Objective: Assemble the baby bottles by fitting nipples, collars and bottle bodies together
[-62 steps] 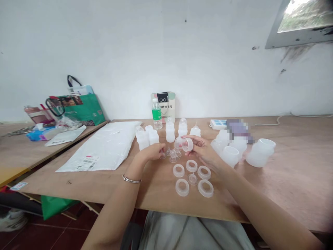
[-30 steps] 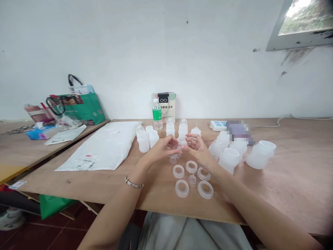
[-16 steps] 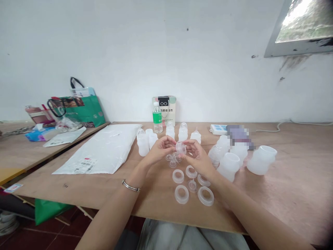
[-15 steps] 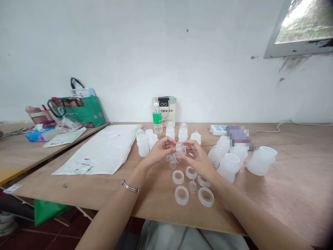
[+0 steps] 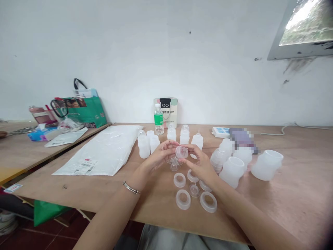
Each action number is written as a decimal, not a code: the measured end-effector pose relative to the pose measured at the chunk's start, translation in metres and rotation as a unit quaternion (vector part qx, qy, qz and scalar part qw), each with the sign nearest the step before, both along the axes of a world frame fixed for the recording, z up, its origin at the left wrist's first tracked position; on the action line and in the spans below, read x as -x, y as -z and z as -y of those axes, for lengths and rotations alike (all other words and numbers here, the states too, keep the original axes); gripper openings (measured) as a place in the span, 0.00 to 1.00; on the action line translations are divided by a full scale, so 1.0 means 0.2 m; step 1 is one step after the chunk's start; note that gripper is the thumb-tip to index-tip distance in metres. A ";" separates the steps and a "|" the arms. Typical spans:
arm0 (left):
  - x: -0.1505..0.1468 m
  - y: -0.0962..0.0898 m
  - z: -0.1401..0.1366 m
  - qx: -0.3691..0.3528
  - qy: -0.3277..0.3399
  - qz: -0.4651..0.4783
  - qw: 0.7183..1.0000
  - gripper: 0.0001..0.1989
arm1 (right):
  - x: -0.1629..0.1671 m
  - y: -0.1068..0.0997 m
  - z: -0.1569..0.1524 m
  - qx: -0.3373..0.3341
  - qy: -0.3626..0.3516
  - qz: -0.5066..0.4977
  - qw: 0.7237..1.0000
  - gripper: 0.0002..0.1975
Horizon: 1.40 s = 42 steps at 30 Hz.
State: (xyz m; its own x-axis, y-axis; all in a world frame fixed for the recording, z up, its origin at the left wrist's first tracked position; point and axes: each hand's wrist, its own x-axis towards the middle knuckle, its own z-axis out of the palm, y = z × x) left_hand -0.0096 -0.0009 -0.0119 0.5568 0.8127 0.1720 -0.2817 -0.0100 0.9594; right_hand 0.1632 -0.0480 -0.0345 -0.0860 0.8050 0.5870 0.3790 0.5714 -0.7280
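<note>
Between my fingertips is a translucent bottle collar ring (image 5: 181, 152), held above the table, with what looks like a clear nipple in it. My left hand (image 5: 164, 152) pinches its left side; my right hand (image 5: 196, 158) grips the right side. Just below lie several clear silicone nipples (image 5: 173, 166), partly hidden by the hands. Nearer to me, several loose collar rings (image 5: 183, 199) lie flat around a single nipple (image 5: 194, 190). Behind the hands stand several baby bottles (image 5: 185, 134), some with domed caps. To the right are open, frosted bottle bodies (image 5: 232, 172).
A large white mailer bag (image 5: 101, 149) lies left on the table (image 5: 109, 194). At the back stand a water bottle (image 5: 158, 119) and a paper bag (image 5: 170, 113). A white case (image 5: 220, 132) and a blurred-out object (image 5: 243, 139) lie back right. A green bag (image 5: 90, 111) sits far left.
The ring in my hands has turned so its round opening faces me more. Both hands keep hold of it. The whole view has shifted slightly.
</note>
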 end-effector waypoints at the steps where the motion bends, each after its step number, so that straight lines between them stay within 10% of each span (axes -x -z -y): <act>1: 0.00 0.00 0.00 0.016 0.002 0.014 1.000 0.16 | 0.00 0.00 0.00 0.004 0.000 0.001 1.000 0.18; 14: -0.02 0.01 0.01 0.107 0.024 0.048 0.993 0.11 | 0.01 0.02 -0.01 0.026 -0.006 -0.093 0.995 0.08; 22: 0.00 0.03 0.00 -0.064 0.093 -0.018 0.993 0.23 | 0.00 0.04 -0.03 -0.012 -0.009 -0.126 0.992 0.04; 34: -0.02 0.07 -0.02 -0.156 0.006 -0.100 0.983 0.20 | 0.01 0.02 -0.01 -0.082 0.030 -0.076 0.993 0.03; 42: -0.02 0.05 0.00 -0.222 0.023 -0.100 0.970 0.20 | 0.00 0.04 -0.03 -0.014 0.027 -0.142 0.989 0.04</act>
